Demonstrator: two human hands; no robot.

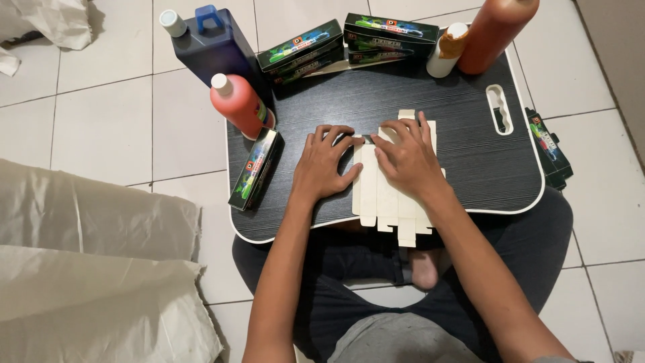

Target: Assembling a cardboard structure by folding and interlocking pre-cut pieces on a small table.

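A flat, unfolded cream cardboard box blank (376, 195) lies on a black lap tray (470, 121) resting over my crossed legs. My left hand (324, 165) presses palm-down on the blank's left edge, fingers spread. My right hand (408, 160) lies flat on top of the blank, fingers pointing up and left. Both hands are pressing on the cardboard, neither is gripping it. The blank's lower flaps hang over the tray's near edge.
Around the tray stand a red bottle (238, 104), a dark blue jug (218, 47), a tall orange bottle (494, 33) and a small white-and-orange bottle (447, 50). Black-and-green boxes (390, 33) lie at the back, left (254, 168) and right (549, 148). White sacks (87, 269) lie at left.
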